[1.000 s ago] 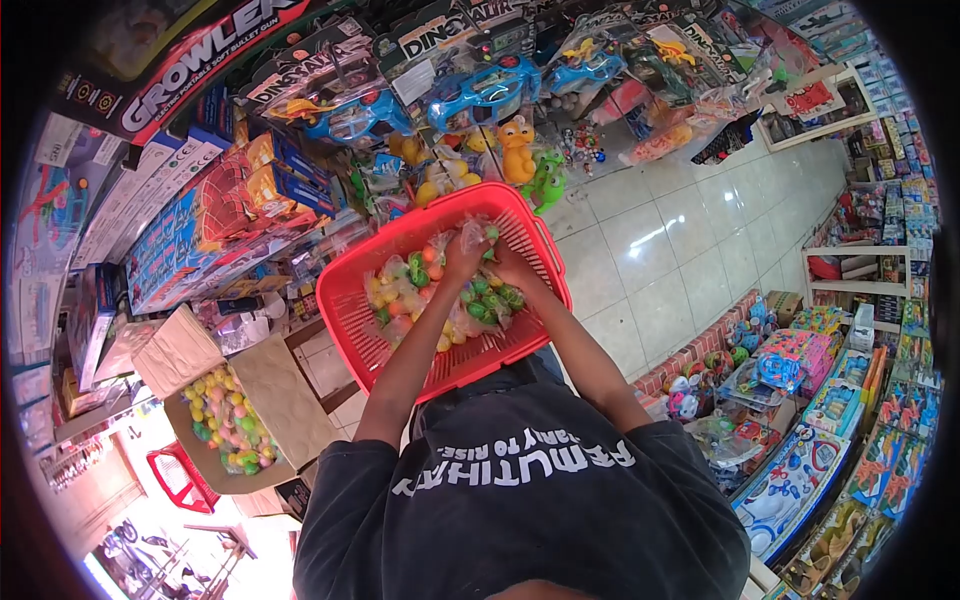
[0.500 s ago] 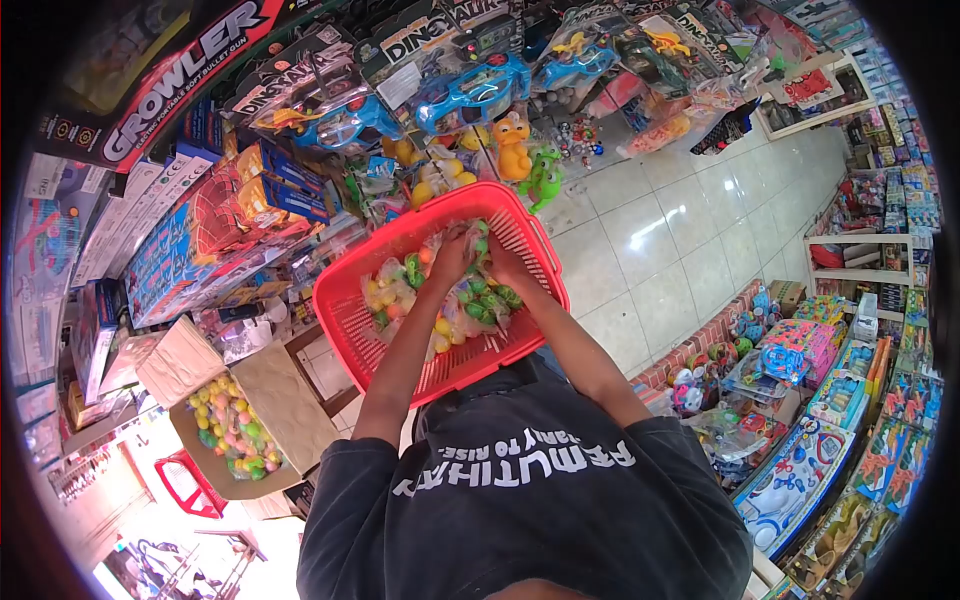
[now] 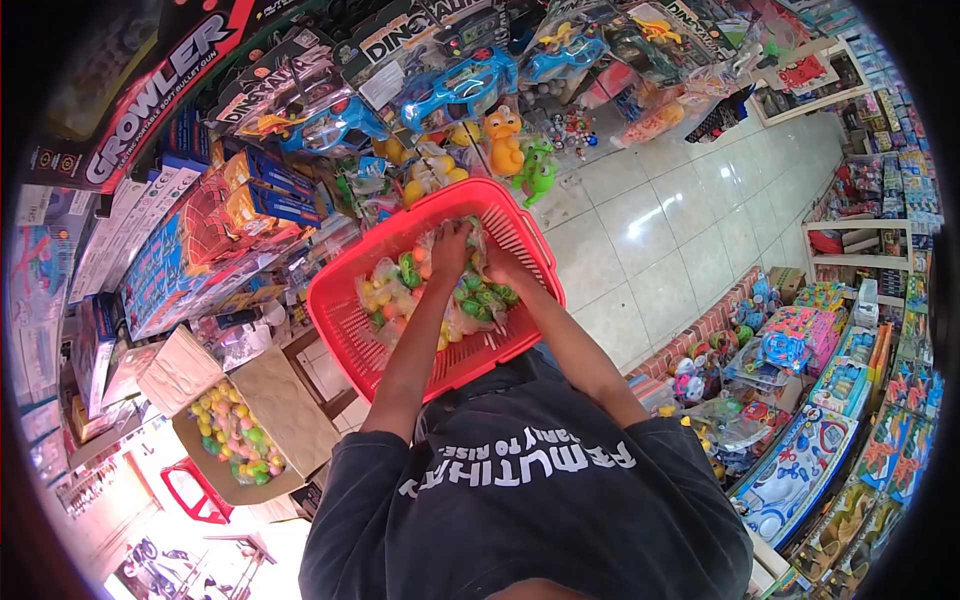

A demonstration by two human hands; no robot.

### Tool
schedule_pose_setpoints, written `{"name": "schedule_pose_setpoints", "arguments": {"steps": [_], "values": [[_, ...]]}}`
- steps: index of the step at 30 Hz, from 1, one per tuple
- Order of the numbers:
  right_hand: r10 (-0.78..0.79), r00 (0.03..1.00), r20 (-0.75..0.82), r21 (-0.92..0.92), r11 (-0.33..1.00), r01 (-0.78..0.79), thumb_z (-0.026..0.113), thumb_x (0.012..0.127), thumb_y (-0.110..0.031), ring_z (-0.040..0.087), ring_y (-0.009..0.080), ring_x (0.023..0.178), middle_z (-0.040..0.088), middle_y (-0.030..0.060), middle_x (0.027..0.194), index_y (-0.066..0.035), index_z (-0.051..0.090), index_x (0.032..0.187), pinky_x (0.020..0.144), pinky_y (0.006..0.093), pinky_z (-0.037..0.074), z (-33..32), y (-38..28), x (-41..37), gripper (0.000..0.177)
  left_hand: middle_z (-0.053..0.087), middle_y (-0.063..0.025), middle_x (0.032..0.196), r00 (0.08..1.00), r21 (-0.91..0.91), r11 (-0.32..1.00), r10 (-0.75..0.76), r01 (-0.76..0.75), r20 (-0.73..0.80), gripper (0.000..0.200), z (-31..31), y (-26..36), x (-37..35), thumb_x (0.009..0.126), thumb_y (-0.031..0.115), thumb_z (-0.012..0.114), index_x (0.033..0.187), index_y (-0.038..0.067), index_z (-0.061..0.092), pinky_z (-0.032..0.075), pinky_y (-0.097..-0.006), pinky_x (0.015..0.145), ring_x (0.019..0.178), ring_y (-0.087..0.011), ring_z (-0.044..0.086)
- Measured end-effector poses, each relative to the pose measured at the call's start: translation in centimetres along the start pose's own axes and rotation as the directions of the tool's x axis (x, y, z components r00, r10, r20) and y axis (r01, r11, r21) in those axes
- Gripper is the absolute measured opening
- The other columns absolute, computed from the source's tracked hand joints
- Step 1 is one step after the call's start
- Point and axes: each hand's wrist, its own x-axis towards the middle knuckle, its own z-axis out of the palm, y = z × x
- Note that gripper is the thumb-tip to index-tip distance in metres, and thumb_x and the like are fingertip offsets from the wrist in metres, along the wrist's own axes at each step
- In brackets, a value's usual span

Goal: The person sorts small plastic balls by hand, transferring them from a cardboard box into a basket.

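Reaching into our red basket (image 3: 340,312): left hand (image 3: 452,250), fingers part-bent over bagged balls (image 3: 487,298), grip uncertain; right hand (image 3: 506,266), fingers obscured, hold undetermined. We judge handling underway inside. Beyond: orange toy (image 3: 505,148), tiled floor (image 3: 690,250).

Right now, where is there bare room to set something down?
Tiled floor lies bare between the red basket and the brick-patterned ledge. Crowded: the basket's middle, the cardboard box full of balls, and beyond the basket, where packaged toys sit.

Left hand (image 3: 450,248) and right hand (image 3: 506,264) reach among bagged balls (image 3: 479,298) in a red basket (image 3: 336,312).
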Motion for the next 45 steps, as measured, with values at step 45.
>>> {"name": "schedule_pose_setpoints", "arguments": {"steps": [45], "values": [[-0.054, 0.998, -0.034, -0.002, 0.999, 0.054, 0.050, 0.073, -0.009, 0.057, 0.0339, 0.090, 0.057, 0.0236, 0.097, -0.003, 0.053, 0.107, 0.075, 0.0400, 0.045, 0.1, 1.8, -3.7, 0.035, 0.036, -0.0100, 0.128, 0.960, -0.027, 0.963, 0.269, -0.268, 0.077, 0.043, -0.4, -0.9, -8.5, 0.075, 0.015, 0.058, 0.117, 0.016, 0.048, 0.031, -0.0446, 0.095, 0.121, -0.0331, 0.028]]}}
